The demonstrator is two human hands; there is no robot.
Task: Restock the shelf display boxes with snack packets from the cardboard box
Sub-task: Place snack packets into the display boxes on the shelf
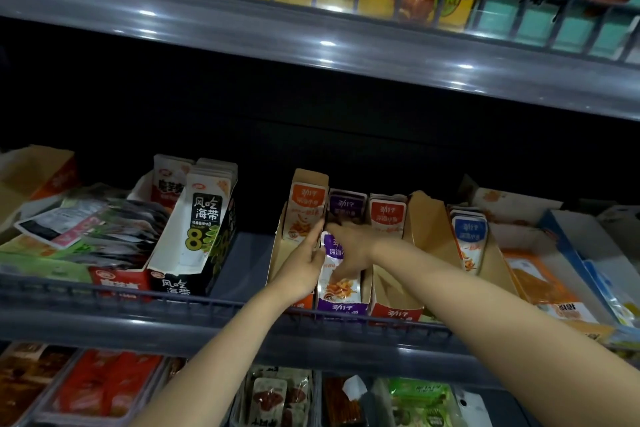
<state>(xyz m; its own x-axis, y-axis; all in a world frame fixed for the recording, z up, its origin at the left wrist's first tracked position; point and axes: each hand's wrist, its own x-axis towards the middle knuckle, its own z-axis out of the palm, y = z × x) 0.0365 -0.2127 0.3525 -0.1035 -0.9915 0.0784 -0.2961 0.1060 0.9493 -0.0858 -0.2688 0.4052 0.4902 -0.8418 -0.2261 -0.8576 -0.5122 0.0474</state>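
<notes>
Head view: left hand (301,267) and right hand (349,250), fingers seemingly straight, touch purple packet (337,288) between orange box (282,253) and red box (394,314).

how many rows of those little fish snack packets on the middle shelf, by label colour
orange-label row: 1
purple-label row: 1
red-label row: 1
blue-label row: 1
total: 4

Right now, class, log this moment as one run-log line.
left hand: open, against orange display box | right hand: on purple packets in purple display box
</notes>
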